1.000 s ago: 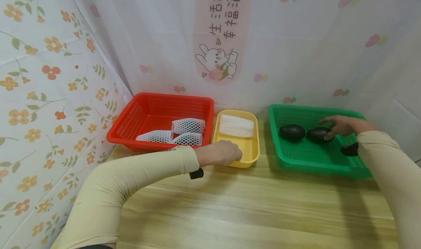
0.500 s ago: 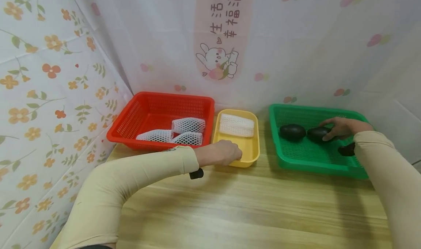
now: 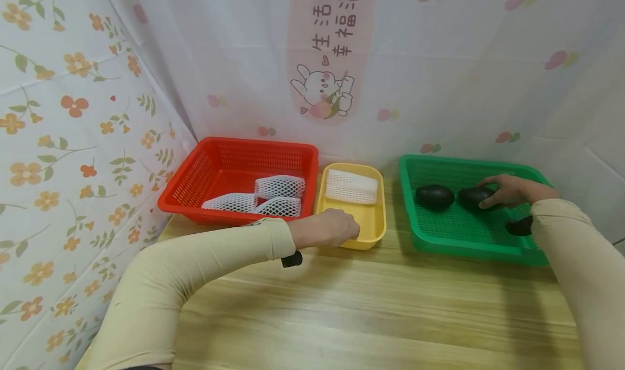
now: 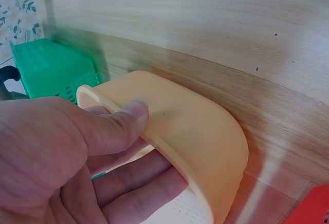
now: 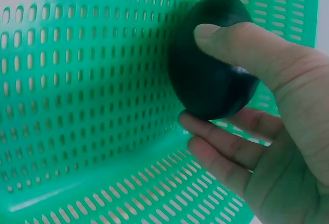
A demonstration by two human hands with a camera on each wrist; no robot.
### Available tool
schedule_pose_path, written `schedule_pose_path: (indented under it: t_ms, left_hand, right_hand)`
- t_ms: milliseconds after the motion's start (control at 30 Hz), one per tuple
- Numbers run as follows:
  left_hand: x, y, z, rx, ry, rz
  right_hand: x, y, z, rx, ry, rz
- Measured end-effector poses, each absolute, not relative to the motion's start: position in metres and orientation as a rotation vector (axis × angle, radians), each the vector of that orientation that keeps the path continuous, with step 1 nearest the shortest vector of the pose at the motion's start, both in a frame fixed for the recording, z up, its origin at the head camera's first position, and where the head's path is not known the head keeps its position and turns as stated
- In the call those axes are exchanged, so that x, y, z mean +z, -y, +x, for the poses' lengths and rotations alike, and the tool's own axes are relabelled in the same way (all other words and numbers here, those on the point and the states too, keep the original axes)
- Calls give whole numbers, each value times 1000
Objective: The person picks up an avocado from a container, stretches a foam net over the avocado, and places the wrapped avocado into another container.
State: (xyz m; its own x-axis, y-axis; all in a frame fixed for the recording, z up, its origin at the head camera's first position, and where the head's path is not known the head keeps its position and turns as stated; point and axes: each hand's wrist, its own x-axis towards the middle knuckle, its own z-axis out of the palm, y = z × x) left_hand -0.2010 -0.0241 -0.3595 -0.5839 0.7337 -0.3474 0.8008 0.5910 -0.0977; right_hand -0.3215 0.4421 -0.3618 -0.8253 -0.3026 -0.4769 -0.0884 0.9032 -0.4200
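My left hand [image 3: 333, 227] grips the near rim of a small yellow tub [image 3: 362, 215]. In the left wrist view the thumb presses the tub's outer wall [image 4: 190, 118] and the fingers curl inside it. A white foam net sleeve [image 3: 351, 186] lies at the back of the tub. My right hand [image 3: 511, 191] holds a smooth, dark, egg-shaped fruit that looks like an avocado [image 5: 211, 75], low in the green basket [image 3: 469, 245]. The thumb lies over the fruit and the fingers lie against its other side. A second such avocado [image 3: 434, 196] sits just left of it.
At the left stands a red basket [image 3: 239, 144] with three net-wrapped items [image 3: 279, 187] in it. The tub is between the two baskets on a wooden table [image 3: 342, 310]. A printed curtain [image 3: 469, 77] hangs close behind them.
My right hand and the avocado under it have shifted very slightly to the right within the green basket. The left hand keeps its place on the tub's rim.
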Motion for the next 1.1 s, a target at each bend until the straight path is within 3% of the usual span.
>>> schedule_pose_path:
  t_ms: [567,1100]
  left_hand:
    - [-362,23,-200,-343,-2572,1250]
    - [-362,24,-200,-338,-2583,1251]
  right_hand:
    - [-336,-445,-308,-404,-2783,-431]
    - [-301,-392,-289,-365,-2969,-481]
